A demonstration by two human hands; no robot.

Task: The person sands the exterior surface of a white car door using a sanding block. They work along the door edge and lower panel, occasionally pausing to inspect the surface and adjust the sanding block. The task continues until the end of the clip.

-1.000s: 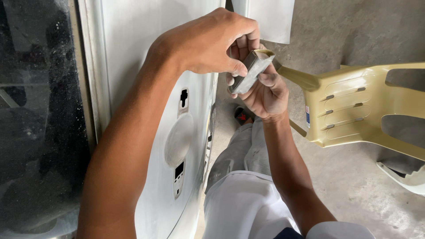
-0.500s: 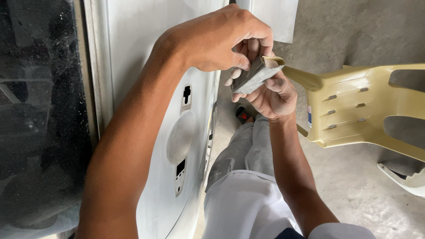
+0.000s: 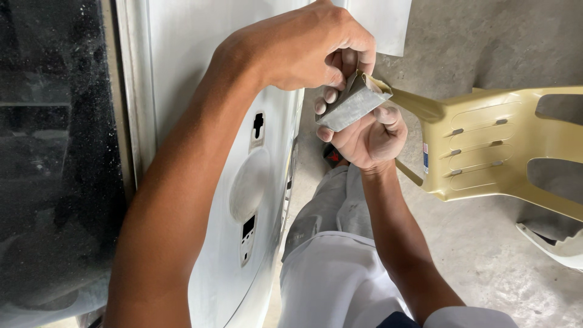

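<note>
A folded grey sheet of sandpaper (image 3: 352, 104) sits between both my hands, just right of a white car door panel (image 3: 200, 73). My left hand (image 3: 303, 45) reaches across from the left and pinches the sheet's upper edge with thumb and fingers. My right hand (image 3: 370, 136) cups the sheet from below, fingers curled around it. The door panel shows a round handle recess (image 3: 250, 183) and small slots above and below it.
A dark dusty window pane (image 3: 54, 158) fills the left edge. A beige plastic chair (image 3: 492, 152) lies tipped on the grey concrete floor (image 3: 486, 255) at right. My legs in light trousers (image 3: 334, 212) are below. A white curved part (image 3: 555, 243) lies at far right.
Both hands shifted slightly up and right with the sandpaper, and the sheet now looks folded tighter between the fingers.
</note>
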